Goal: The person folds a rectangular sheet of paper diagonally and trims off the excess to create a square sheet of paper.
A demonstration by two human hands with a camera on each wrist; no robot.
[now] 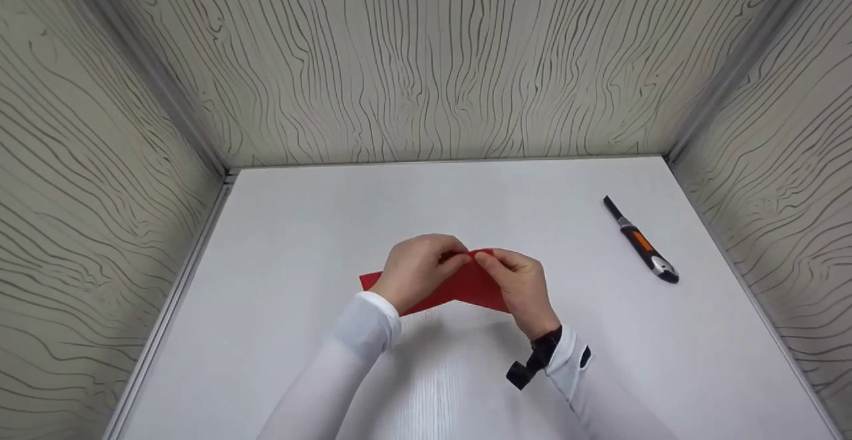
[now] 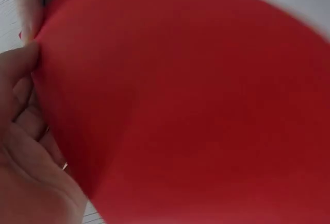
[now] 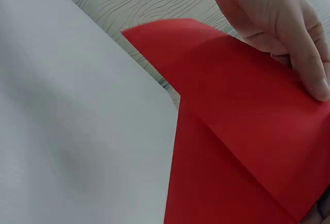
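Note:
A red sheet of paper [image 1: 466, 288] is held up off the white table, its top edge between both hands. My left hand [image 1: 418, 265] pinches it at the top middle, its thumb pressed near the edge. Close beside it, my right hand [image 1: 528, 287] pinches the same edge between thumb and fingers. In the left wrist view the red paper [image 2: 196, 95] fills most of the picture, slightly bowed. The right wrist view shows the paper [image 3: 242, 110] with a slanting crease or fold line and an angled notch in its outline; the left hand [image 3: 281, 26] grips its upper part.
A black and orange utility knife [image 1: 642, 243] lies on the right side of the white table [image 1: 299, 220]. Wood-grain panels [image 1: 426, 60] enclose the table at the back and both sides. A black wrist strap with a small camera [image 1: 526, 370] sits on the right wrist.

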